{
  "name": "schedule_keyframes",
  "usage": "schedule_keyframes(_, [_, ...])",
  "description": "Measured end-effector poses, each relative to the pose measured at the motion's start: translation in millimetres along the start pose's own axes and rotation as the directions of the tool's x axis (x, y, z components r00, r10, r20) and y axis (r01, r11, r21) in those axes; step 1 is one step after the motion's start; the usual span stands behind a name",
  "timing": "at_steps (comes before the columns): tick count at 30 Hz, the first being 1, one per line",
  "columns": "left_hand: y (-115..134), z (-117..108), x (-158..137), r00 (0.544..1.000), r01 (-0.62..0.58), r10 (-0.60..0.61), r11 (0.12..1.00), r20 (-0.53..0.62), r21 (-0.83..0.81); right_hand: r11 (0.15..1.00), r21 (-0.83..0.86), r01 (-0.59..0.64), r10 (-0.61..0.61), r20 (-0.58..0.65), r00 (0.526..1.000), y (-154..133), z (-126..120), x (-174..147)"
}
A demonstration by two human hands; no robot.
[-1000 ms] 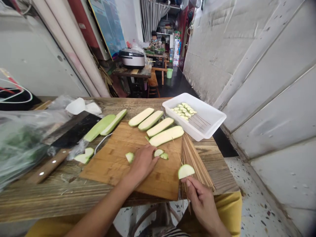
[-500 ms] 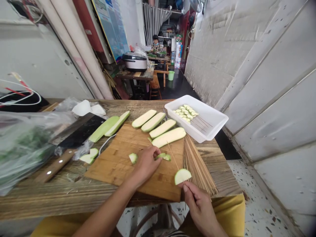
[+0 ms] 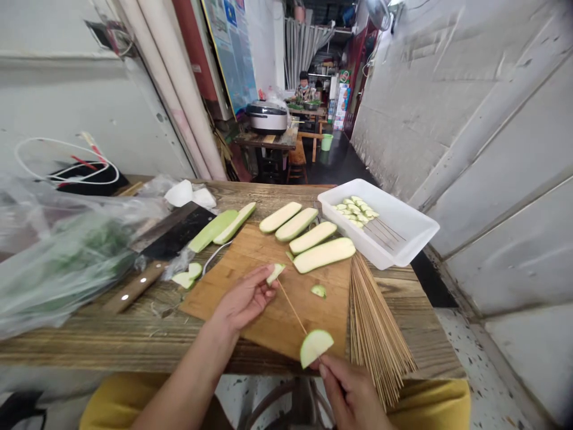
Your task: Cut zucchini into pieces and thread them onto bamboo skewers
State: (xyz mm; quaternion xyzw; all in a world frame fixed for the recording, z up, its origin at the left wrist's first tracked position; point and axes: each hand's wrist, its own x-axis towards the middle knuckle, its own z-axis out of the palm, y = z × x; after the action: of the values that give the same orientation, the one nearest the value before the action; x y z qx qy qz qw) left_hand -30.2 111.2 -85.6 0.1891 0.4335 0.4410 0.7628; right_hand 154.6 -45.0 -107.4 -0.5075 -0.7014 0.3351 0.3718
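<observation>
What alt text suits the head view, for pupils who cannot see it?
A person's right hand holds a skewer through one vegetable slice; the left hand holds another slice near the skewer's tip, above a wooden board.

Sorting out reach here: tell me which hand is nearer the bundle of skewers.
Right. The right hand, gripping one skewer, is just left of the near end of the bundle of skewers. The left hand is farther left, over the cutting board.

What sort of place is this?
Probably an eatery's food-prep area: a cleaver lies beside the cutting board, skewered pale slices sit in a white tray, and a cooker-like appliance stands farther back.
</observation>
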Motion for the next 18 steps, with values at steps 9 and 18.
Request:
schedule_keyframes(9, [2.2,4.0,-9.0,1.0,0.018,-0.017,0.999,0.005,-0.046,1.0,0.017,0.014,-0.014,0.001,1.0,0.7,1.5,-1.1])
schedule_keyframes(18, [-1.3,6.8,-10.4,0.998,-0.006,0.008,0.999,0.059,-0.035,0.999,-0.016,0.03,-0.029,0.012,0.999,-2.5,-2.2,1.7])
